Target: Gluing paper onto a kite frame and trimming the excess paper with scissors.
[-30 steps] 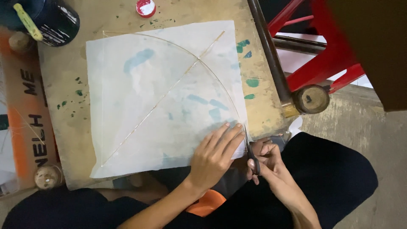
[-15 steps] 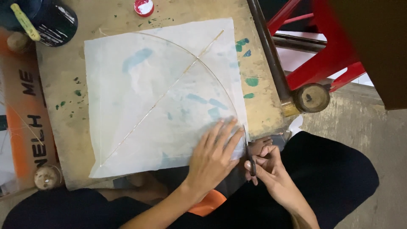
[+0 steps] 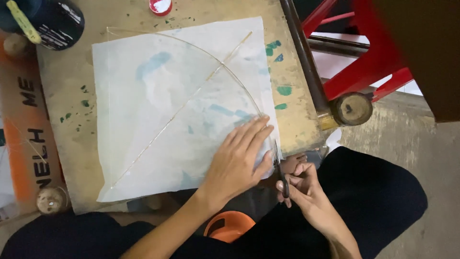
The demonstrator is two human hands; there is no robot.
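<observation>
Since a second ago our right hand (image 3: 299, 184) has slid the scissors (image 3: 280, 168) slightly along the sheet's right edge, while our left hand (image 3: 239, 158) stays flat. We see the paint-flecked wooden tabletop (image 3: 67, 110) carrying a large white paper sheet (image 3: 158, 120) with thin sticks laid on it, one straight, one bowed. Our left hand lies released, palm down, pressing the sheet's lower right corner. Our right hand grasps the scissors just beside that corner. A dark jar (image 3: 60, 21) at the upper left holds a yellow-handled tool; its contents we cannot tell. A small red lid (image 3: 160, 5) sits at the top edge.
</observation>
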